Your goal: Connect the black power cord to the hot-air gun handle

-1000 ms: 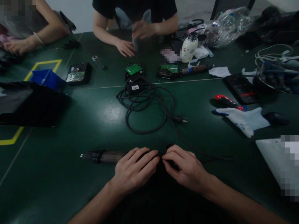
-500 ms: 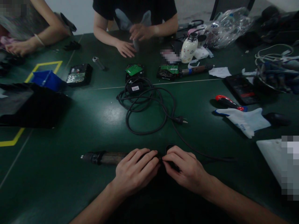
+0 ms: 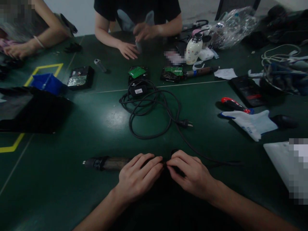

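Note:
A dark electric screwdriver [image 3: 113,163] lies across the green table with its metal tip pointing left. Wrapped over its rear half is my left hand [image 3: 141,171], fingers closed around the body. At the tail end, my right hand [image 3: 190,170] pinches the end of a black cord, fingertips almost touching those of the left; the joint between them is mostly hidden. A loop of the cord shows above the right knuckles. Farther forward lies a coiled black power cable [image 3: 149,138] with an adapter box [image 3: 139,91] and a plug [image 3: 186,124].
Hard drives with green boards [image 3: 137,72] sit beyond the cable. To the right are a red-and-black screwdriver [image 3: 234,105], a white glove [image 3: 252,123] and a phone [image 3: 247,91]. A black bin [image 3: 36,110] and blue bin [image 3: 47,83] stand left. Two people sit opposite.
Both hands keep the same grip on the screwdriver and cord, almost still. The whole view has shifted very slightly.

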A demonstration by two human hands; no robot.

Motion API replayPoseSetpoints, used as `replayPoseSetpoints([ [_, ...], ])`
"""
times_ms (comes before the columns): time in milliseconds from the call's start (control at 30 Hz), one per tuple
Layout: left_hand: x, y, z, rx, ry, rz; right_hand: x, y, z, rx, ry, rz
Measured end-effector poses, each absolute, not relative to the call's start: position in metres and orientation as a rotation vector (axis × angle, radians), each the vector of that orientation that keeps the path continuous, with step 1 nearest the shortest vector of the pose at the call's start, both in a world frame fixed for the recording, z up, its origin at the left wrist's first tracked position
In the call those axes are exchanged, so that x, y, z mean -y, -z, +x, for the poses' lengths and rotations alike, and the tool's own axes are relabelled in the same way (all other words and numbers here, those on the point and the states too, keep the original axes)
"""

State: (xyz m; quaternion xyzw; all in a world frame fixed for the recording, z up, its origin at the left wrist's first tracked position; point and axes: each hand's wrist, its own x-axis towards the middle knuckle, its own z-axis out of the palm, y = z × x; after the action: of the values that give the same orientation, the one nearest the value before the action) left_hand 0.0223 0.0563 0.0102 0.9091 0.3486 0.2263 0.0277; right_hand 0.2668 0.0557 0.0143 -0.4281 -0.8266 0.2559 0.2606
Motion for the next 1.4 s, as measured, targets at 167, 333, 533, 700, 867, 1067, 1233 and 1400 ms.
replayPoseSetpoints([
  [167,-0.0559,-0.0111,0.0237,-1.11,-0.712,2.786,-0.0552,-0.0145,0.2669,2.242,-0.712,-1.164],
  [333,-0.0551,-0.0104,0.0223,-1.069,-0.684,2.795,-0.0556,-0.0151,0.267,2.246,-0.72,-1.163],
  [533,-0.0548,-0.0101,0.0237,-1.106,-0.693,2.781,-0.0559,-0.0148,0.2671,2.248,-0.73,-1.16],
  [700,-0.0546,-0.0087,0.0225,-1.08,-0.679,2.807,-0.0554,-0.0143,0.2672,2.25,-0.727,-1.161],
  [867,-0.055,-0.0103,0.0234,-1.078,-0.729,2.764,-0.0554,-0.013,0.2678,2.255,-0.744,-1.159],
  [1067,-0.0548,-0.0111,0.0231,-1.078,-0.716,2.773,-0.0556,-0.0137,0.2679,2.254,-0.743,-1.165],
  [1233,-0.054,-0.0106,0.0227,-1.073,-0.709,2.776,-0.0558,-0.0134,0.2678,2.253,-0.763,-1.157],
  [1400,-0.0538,-0.0113,0.0231,-1.099,-0.694,2.783,-0.0556,-0.0149,0.2674,2.255,-0.755,-1.164],
])
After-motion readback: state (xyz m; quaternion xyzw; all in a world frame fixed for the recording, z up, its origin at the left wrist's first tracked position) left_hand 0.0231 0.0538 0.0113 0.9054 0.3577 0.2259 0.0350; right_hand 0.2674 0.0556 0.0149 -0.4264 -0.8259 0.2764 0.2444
